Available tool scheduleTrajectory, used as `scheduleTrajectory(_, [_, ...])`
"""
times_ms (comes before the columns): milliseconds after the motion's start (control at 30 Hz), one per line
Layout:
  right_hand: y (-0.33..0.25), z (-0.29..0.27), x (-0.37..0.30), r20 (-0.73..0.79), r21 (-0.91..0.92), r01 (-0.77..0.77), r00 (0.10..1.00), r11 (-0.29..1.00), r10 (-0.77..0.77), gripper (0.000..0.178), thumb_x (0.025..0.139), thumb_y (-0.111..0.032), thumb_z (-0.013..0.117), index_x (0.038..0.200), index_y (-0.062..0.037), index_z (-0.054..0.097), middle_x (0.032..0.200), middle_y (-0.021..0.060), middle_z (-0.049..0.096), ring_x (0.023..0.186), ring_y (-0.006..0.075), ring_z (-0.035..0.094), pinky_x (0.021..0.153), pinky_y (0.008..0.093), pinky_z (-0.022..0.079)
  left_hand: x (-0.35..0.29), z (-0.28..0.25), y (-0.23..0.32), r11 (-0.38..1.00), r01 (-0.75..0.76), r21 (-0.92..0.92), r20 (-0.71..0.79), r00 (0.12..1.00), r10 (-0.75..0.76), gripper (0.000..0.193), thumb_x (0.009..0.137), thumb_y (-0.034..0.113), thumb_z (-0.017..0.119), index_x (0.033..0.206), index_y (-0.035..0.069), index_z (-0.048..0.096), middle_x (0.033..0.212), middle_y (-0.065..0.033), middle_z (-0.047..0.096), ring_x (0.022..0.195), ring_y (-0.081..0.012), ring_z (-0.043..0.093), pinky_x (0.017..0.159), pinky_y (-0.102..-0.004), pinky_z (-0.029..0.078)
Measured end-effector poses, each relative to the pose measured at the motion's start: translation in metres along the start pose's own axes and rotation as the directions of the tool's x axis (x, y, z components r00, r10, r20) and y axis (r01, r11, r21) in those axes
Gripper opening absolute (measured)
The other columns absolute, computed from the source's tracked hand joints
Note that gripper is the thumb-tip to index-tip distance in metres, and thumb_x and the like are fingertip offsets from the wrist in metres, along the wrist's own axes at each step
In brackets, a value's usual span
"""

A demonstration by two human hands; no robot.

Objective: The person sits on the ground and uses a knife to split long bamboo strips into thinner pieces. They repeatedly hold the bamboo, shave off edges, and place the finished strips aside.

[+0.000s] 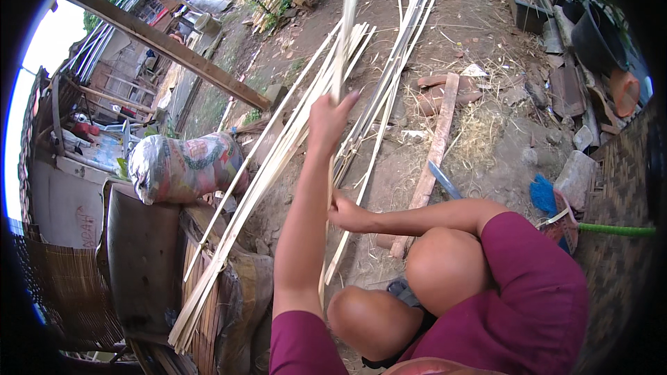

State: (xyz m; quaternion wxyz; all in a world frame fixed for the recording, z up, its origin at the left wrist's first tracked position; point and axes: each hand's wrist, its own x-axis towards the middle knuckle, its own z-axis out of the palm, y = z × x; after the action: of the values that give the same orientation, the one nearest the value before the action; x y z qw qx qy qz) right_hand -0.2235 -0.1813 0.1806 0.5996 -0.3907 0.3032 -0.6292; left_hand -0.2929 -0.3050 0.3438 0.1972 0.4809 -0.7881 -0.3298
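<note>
A long pale bamboo strip (340,55) runs up from near my knees to the top edge of the view, its upper part smeared by motion. My left hand (328,125) is closed round its middle, with the thumb sticking out to the right. Lower down, my right hand (345,212) is closed on the same strip, the fingers partly hidden behind it. To the left lies a bundle of pale split bamboo strips (267,160). Beyond my hands, a second bundle (396,73), with some darker strips, lies on the dirt.
A wooden plank (439,140) leans over bricks at the right, a knife blade (445,180) beside it. A stuffed sack (191,167) and a brown padded seat (142,257) stand left. Blue bristles (543,194), a green handle (615,229) and black planters (597,36) line the right.
</note>
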Motion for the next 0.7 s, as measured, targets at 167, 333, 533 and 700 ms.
scheduleTrajectory(167, [-0.075, -0.080, 0.063, -0.326, 0.217, 0.129, 0.944, 0.968, -0.052, 0.038, 0.107, -0.042, 0.040, 0.094, -0.0070, 0.048, 0.065, 0.0079, 0.058, 0.054, 0.0213, 0.062, 0.053, 0.0349, 0.053, 0.002, 0.009, 0.018, 0.963, -0.050, -0.264, -0.005, 0.999, 0.051, 0.110, 0.081, 0.063, 0.071, 0.151, -0.006, 0.021, 0.149, -0.0349, 0.032, 0.140, -0.0431, 0.036, 0.111, -0.0544, 0.037])
scheduleTrajectory(333, [-0.169, -0.249, 0.124, -0.541, 0.433, 0.222, 0.839, 0.874, 0.054, 0.032, 0.102, -0.037, 0.052, 0.093, -0.0058, 0.052, 0.076, 0.0072, 0.060, 0.067, 0.0199, 0.064, 0.067, 0.0358, 0.060, -0.059, 0.028, -0.106, 0.989, -0.110, 0.094, 0.279, 0.957, 0.080, 0.107, 0.087, 0.065, 0.062, 0.154, -0.005, 0.017, 0.156, -0.0313, 0.027, 0.141, -0.0393, 0.037, 0.115, -0.0458, 0.034])
scheduleTrajectory(533, [-0.095, -0.355, 0.119, -0.795, 0.447, 0.269, 0.557, 0.853, 0.240, 0.025, 0.102, -0.028, 0.056, 0.110, -0.0053, 0.049, 0.084, 0.0096, 0.058, 0.068, 0.0195, 0.064, 0.060, 0.0365, 0.063, -0.162, 0.061, -0.170, 0.819, 0.549, -0.167, 0.833, 0.523, -0.182, 0.064, 0.096, 0.048, 0.063, 0.136, 0.001, 0.044, 0.099, -0.0135, 0.065, 0.089, -0.0213, 0.066, 0.075, -0.0331, 0.056])
scheduleTrajectory(700, [-0.016, -0.399, 0.067, -0.826, 0.421, 0.074, 0.445, 0.904, 0.348, 0.034, 0.105, -0.036, 0.047, 0.097, -0.0035, 0.054, 0.078, 0.0097, 0.060, 0.058, 0.0205, 0.060, 0.050, 0.0358, 0.054, -0.180, 0.084, -0.160, 0.701, 0.695, -0.158, 0.825, 0.483, -0.293, 0.032, 0.096, 0.029, 0.068, 0.112, 0.003, 0.057, 0.073, -0.0010, 0.058, 0.060, -0.0117, 0.059, 0.057, -0.0282, 0.052])
